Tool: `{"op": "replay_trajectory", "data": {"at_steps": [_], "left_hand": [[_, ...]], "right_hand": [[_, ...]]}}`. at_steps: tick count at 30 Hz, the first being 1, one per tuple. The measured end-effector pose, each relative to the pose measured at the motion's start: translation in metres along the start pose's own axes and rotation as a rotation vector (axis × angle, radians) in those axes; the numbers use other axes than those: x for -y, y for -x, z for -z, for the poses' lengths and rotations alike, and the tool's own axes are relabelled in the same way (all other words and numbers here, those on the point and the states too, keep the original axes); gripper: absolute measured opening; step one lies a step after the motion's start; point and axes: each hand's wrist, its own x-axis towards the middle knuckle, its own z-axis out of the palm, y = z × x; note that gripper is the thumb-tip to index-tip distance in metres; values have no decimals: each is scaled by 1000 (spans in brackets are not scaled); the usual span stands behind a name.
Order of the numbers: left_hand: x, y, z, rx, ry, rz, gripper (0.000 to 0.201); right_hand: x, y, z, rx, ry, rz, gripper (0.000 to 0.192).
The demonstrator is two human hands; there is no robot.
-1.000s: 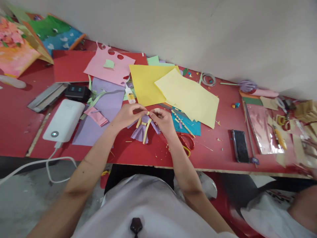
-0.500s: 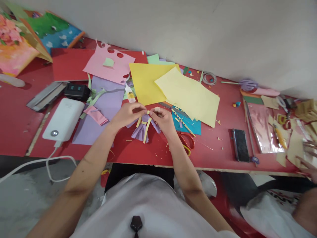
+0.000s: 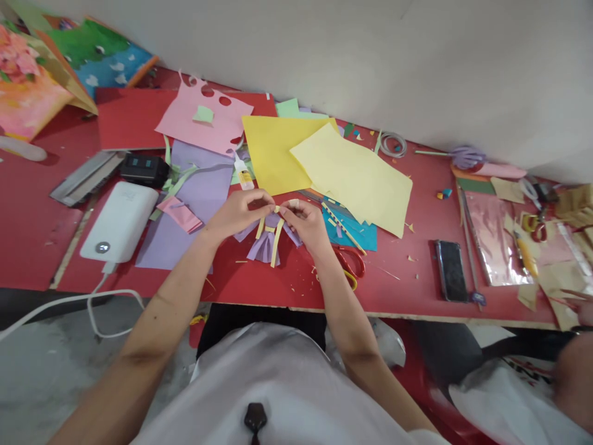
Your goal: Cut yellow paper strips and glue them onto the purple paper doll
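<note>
A small purple paper piece (image 3: 263, 246) with pale yellow strips (image 3: 277, 233) hanging from it is held just above the red surface (image 3: 407, 284), near its front edge. It is pinched at the top by the left hand (image 3: 238, 213) and the right hand (image 3: 306, 225), whose fingertips meet over the strips; both hands are closed on the paper, though which strip is gripped by which fingers cannot be made out. Red-handled scissors (image 3: 351, 266) lie just beside the right hand. A glue bottle (image 3: 243, 173) stands behind the left hand, next to a lilac sheet (image 3: 194, 204). Two yellow sheets (image 3: 352, 179) are spread behind the hands. A white device (image 3: 119, 222) lies well to the left, a black phone (image 3: 451, 271) well to the right.
</note>
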Motion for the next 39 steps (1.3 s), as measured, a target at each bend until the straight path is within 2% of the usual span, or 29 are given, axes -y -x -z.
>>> {"op": "replay_trajectory", "data": {"at_steps": [11, 22, 31, 39], "left_hand": [[2, -1, -2, -24, 57, 6, 22], [0, -1, -2, 14, 85, 30, 23], [0, -1, 0, 57, 79, 38, 25], [-4, 3, 2, 44, -44, -46, 32]], "right_hand": [[2, 1, 2, 26, 5, 17, 33], [2, 2, 1, 11, 24, 36, 28], [1, 0, 1, 5, -4, 30, 32], [-2, -1, 1, 14, 9, 64, 24]]}}
